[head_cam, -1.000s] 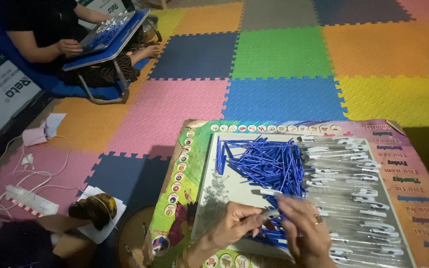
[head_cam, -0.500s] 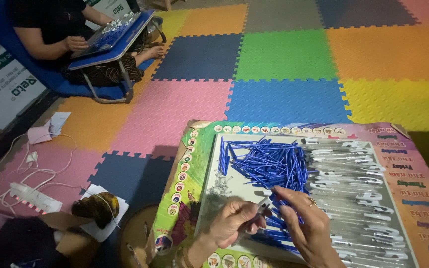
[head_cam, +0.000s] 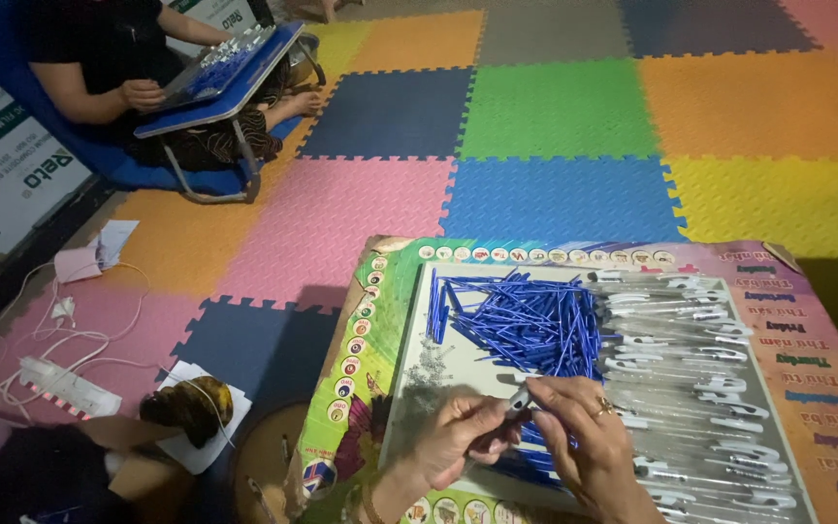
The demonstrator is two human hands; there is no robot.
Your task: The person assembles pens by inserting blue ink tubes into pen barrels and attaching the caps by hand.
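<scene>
Hands: 2 (head_cam: pixel 458 442) (head_cam: pixel 589 442), pen: 1 (head_cam: pixel 518 400)

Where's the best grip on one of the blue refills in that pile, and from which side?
Judging by pose: the blue refills lie flat and criss-crossed on the board, hemmed by clear barrels on the right. Probably pinch a loose one across its thin shaft near an end, from above at the pile's left edge, where a few lie apart.
</scene>
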